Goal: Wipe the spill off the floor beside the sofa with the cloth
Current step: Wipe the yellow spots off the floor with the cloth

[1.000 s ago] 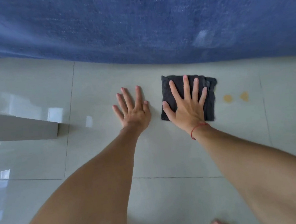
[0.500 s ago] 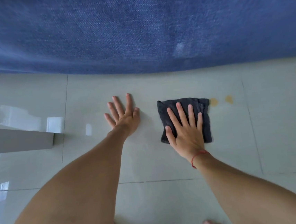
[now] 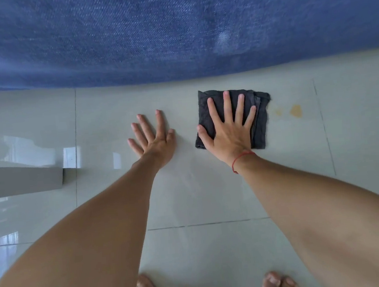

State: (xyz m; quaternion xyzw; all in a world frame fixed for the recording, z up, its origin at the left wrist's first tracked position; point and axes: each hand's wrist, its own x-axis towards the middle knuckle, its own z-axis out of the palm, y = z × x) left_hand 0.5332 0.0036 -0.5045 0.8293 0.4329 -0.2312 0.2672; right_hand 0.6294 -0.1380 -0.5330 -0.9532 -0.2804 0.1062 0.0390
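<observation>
Pressing the dark cloth point(image 3: 260, 118) flat to the floor point(image 3: 199, 188) near the blue sofa point(image 3: 173, 29), the right hand point(image 3: 227, 130) has fingers spread, gripping nothing. The left hand point(image 3: 154, 139) braces open beside it. Yellow spill point(image 3: 295, 111) waits just right of the cloth; sliding rightward seems next.

Both hands flat on the tiled floor beside the blue sofa

The right hand point(image 3: 228, 131) lies palm-down with fingers spread on a folded dark cloth point(image 3: 259, 118), a red string at its wrist. The left hand point(image 3: 154, 138) presses flat on the bare floor point(image 3: 199, 188), apart from the cloth. Yellowish spill spots point(image 3: 295, 110) sit just right of the cloth. The sofa point(image 3: 173, 29) fills the top; bare toes point(image 3: 278, 284) show at the bottom edge.
</observation>
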